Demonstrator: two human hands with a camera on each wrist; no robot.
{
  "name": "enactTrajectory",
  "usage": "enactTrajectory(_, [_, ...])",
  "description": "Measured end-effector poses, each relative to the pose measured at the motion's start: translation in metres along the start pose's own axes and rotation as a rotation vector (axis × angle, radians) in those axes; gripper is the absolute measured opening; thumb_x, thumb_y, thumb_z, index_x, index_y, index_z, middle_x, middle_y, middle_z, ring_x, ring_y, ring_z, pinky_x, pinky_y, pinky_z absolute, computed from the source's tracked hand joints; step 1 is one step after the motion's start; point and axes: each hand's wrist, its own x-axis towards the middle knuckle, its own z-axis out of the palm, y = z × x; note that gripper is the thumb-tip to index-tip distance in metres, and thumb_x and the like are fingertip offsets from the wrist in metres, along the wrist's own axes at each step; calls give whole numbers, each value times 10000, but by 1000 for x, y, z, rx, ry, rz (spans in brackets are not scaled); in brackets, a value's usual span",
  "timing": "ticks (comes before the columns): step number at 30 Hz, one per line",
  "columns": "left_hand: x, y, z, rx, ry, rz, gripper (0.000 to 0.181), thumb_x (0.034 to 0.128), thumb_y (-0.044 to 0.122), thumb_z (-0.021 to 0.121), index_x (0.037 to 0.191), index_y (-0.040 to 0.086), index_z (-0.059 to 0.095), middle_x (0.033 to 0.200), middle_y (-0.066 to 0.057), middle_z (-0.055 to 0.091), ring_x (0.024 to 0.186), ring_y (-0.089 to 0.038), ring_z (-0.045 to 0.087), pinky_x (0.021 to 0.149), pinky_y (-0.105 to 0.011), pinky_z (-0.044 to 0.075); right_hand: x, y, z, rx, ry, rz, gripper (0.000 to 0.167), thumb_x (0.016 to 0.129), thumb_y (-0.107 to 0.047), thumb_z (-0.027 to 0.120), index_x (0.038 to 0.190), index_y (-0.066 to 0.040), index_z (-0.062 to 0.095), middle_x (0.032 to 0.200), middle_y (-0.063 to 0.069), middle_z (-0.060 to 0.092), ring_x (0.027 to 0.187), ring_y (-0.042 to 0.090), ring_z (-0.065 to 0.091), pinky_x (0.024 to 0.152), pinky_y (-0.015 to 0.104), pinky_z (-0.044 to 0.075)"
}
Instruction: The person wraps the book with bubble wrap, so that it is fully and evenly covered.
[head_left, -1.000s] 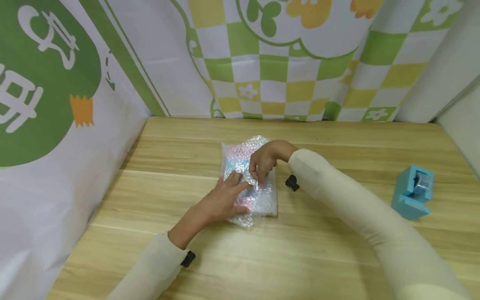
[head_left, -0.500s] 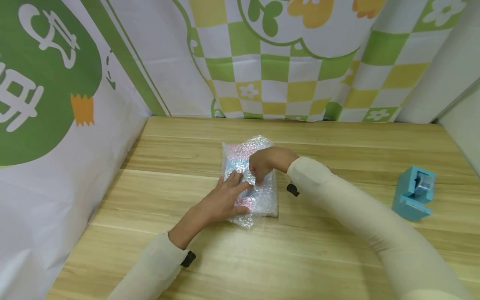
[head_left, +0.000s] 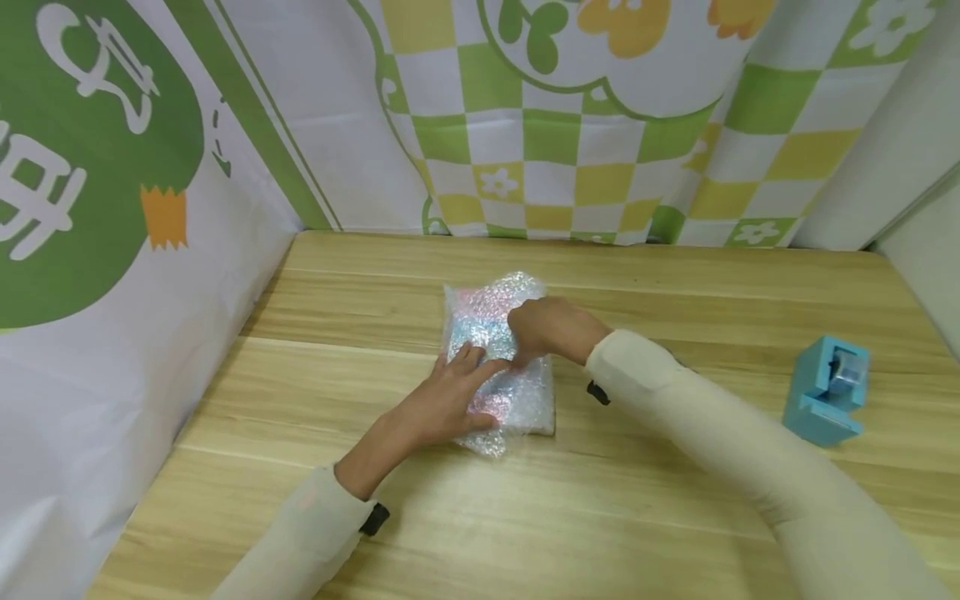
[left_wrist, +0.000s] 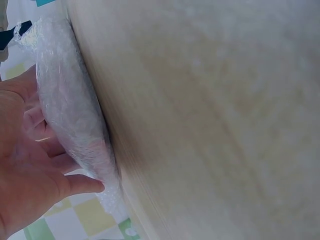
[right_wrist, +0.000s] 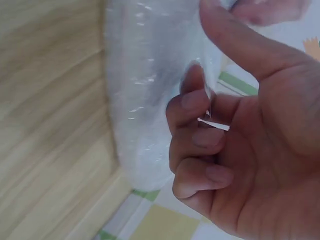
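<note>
A flat bubble-wrapped package (head_left: 480, 325), with pink and blue showing through, lies on the wooden table. My left hand (head_left: 446, 402) rests spread over its lower left part; in the left wrist view the fingertips touch the bubble wrap (left_wrist: 70, 95). Over the package's right half is my right hand (head_left: 551, 329), knuckles up and close to the left fingertips. From the right wrist view, the thumb stretches forward while the other fingers curl round a thin strip of clear tape (right_wrist: 207, 87). The far end of that strip is hard to make out.
A blue tape dispenser (head_left: 825, 392) with a clear roll stands on the table (head_left: 637, 517) at the right. Behind the table hangs a green, yellow and white checked cloth (head_left: 551, 137). A printed white sheet (head_left: 195, 242) borders the left side.
My right hand has lowered and shifted slightly toward me, turning so its knuckles face up, and now sits against the left fingertips. The left hand and package stay in place.
</note>
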Motion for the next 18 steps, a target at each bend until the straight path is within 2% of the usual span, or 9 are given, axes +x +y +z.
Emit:
enactTrajectory(4, [0,0,-1,26,-17,-2,774,893,321,768,1556,219,382,1554,-318,259,1452,-492,148,1121,-674,134,2,11,9,82,73,16,720,745,-488,854,1220,-14,591,964,57,655,880,246,640,818,411,558])
enactTrajectory(6, [0,0,-1,50,-22,7,774,895,331,764,1560,230,380,1550,-321,265,1450,-496,158,1118,-676,145,2,19,12,152,102,12,759,727,-494,864,1234,-16,564,994,67,644,900,256,630,818,415,551])
enactTrajectory(9, [1,0,-2,73,-27,25,750,900,344,756,1547,196,406,1541,-330,277,1439,-512,176,1111,-684,159,3,32,16,270,120,-7,601,761,-437,862,1118,-50,572,981,66,619,878,243,593,774,392,522])
enactTrajectory(12, [0,1,-2,72,-31,36,718,906,349,747,1527,163,437,1537,-336,278,1434,-520,181,1108,-687,163,3,45,17,338,140,-17,431,810,-353,842,968,-75,553,911,63,579,812,223,532,710,356,462])
enactTrajectory(15, [-1,1,-2,70,-38,32,706,910,351,743,1520,157,445,1540,-337,270,1436,-517,177,1105,-688,171,5,55,19,371,156,-21,388,834,-325,828,900,-90,526,862,57,542,779,214,487,685,341,419])
enactTrajectory(18, [-2,0,-3,71,-42,20,709,912,354,742,1524,164,440,1547,-334,258,1440,-513,165,1102,-687,176,8,59,22,381,173,-35,405,829,-345,832,894,-90,524,849,52,536,773,211,486,681,338,418])
